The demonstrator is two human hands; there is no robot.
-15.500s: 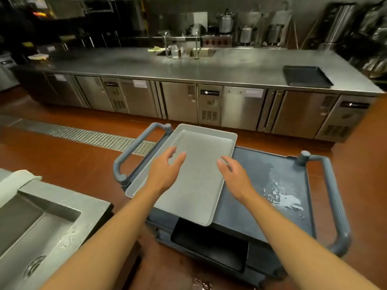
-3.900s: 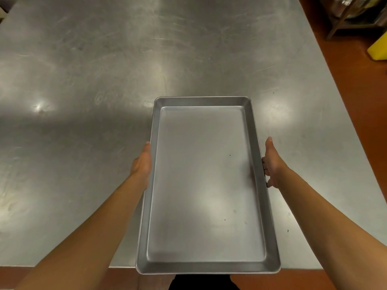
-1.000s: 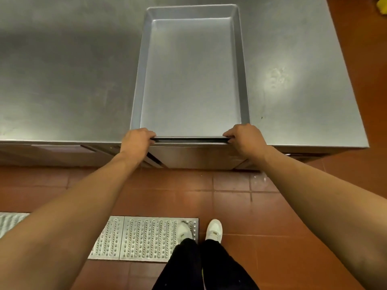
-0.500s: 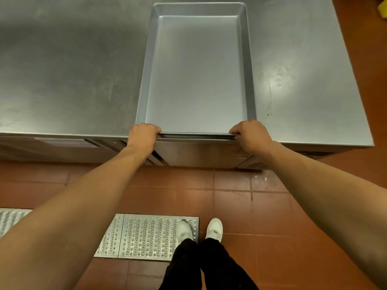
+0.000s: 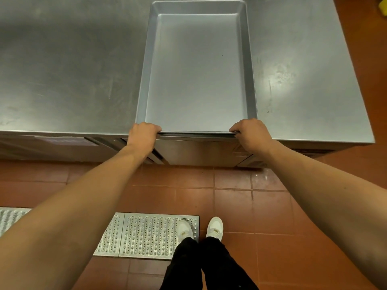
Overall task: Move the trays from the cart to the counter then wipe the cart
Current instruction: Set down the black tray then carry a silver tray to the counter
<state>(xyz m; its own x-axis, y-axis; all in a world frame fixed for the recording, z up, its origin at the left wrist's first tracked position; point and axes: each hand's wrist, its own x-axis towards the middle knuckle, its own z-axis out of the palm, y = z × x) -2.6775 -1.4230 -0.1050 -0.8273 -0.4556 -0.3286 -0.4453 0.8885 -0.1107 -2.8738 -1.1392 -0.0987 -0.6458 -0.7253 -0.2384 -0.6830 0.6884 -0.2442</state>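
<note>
A rectangular metal tray (image 5: 196, 65) lies lengthwise on the steel counter (image 5: 69, 65), its near short edge level with the counter's front edge. A dark edge shows just under that near rim, perhaps a second tray beneath. My left hand (image 5: 143, 136) is curled over the tray's near left corner. My right hand (image 5: 250, 133) is curled over the near right corner. The cart is out of view.
The counter's right end (image 5: 356, 114) drops off to red tiled floor (image 5: 230, 195). A metal floor drain grate (image 5: 146, 235) runs along the floor under my feet. Something yellow (image 5: 383, 7) sits at the top right corner.
In the last second the tray and both hands have stayed almost still at the counter's front edge; the view has shifted slightly. Earlier I carried this tray from the cart.
</note>
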